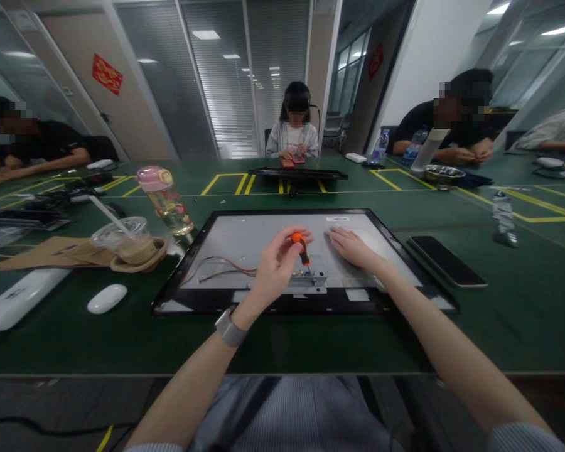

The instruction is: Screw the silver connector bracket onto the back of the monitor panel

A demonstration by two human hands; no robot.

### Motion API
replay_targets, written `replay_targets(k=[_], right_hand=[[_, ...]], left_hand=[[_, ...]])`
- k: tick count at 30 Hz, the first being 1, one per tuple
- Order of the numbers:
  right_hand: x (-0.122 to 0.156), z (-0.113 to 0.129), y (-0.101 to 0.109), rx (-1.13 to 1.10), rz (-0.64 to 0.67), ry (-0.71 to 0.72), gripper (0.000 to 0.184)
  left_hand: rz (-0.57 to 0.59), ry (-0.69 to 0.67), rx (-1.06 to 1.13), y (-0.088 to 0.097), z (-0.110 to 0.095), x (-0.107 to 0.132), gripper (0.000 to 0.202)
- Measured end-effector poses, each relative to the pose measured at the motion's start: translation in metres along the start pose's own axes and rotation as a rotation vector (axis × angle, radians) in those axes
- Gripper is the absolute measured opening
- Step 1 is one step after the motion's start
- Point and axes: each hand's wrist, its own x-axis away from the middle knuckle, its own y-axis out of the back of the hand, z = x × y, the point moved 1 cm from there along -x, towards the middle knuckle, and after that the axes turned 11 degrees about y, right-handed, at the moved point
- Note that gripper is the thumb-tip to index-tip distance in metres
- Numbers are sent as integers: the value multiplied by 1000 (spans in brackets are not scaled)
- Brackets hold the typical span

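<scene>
A flat screen panel (245,242) lies back-up on the green table in front of me, with a black frame and grey metal back. My left hand (275,267) is closed round an orange-handled screwdriver (301,246), held upright with its tip on a small circuit board (311,276) near the panel's lower middle. Thin red and white wires (221,267) run left from the board. My right hand (353,248) lies flat on the panel's back, fingers stretched out, just right of the screwdriver. A watch sits on my left wrist.
A black phone (445,260) lies right of the panel. To the left are a white mouse (107,298), a plastic cup with a straw (122,238) and a pink-lidded bottle (167,201). A second panel (296,174) lies farther back. Other people sit around the table.
</scene>
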Motion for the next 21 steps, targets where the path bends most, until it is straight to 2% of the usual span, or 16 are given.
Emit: replay_targets(k=[3,8,10,18,21], right_hand=[[0,0,0,-5,-1,-1,50],[0,-1,-1,-13,-8,4,51],[0,-1,-1,-13,-10,11,52],[1,0,-1,-4,-4,8,52],[0,1,0,-2,5,12,52]], left_hand=[[21,-38,-40,3,-3,-1,22],[-155,-228,-267,7,-3,-1,16],[-180,-256,-298,7,-2,0,15],[5,-66,-62,5,-4,1,28],[-59,-64,-81,7,-2,-1,22]])
